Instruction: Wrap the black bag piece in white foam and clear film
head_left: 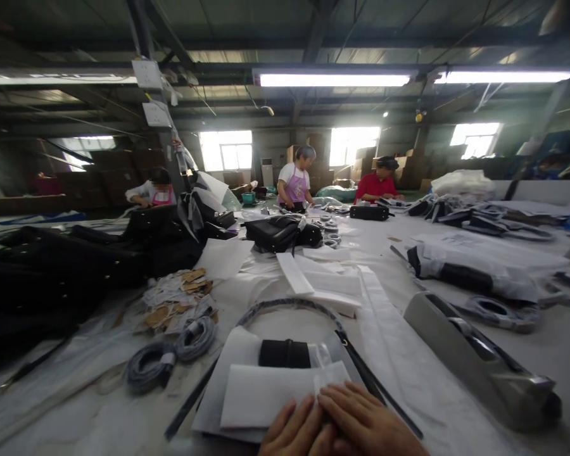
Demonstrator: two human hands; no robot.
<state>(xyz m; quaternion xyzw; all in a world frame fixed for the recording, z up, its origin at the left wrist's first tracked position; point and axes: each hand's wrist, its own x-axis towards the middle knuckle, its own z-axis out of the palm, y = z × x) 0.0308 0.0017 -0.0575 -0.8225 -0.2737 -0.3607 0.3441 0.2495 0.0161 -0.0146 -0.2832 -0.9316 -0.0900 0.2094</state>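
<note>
A white foam sheet [261,396] lies folded over a black bag piece, and a black flap [285,353] shows above its edge. Clear tape [320,373] runs from the flap down onto the foam. My right hand [361,418] lies on the foam's right part, fingers stretched out over the tape's lower end. Beside it and touching it, my left hand [292,430] rests on the foam's lower edge with its fingers extended. A wrapped handle [289,304] arches behind the flap, and a dark strap [361,367] runs along the right.
A grey tape dispenser [475,367] stands at right. Coiled wrapped straps [152,366] and a heap of tags [175,301] lie left, before piled black bags [76,266]. Loose foam sheets [294,272] and a black bag [275,234] lie ahead. Several people work across the table.
</note>
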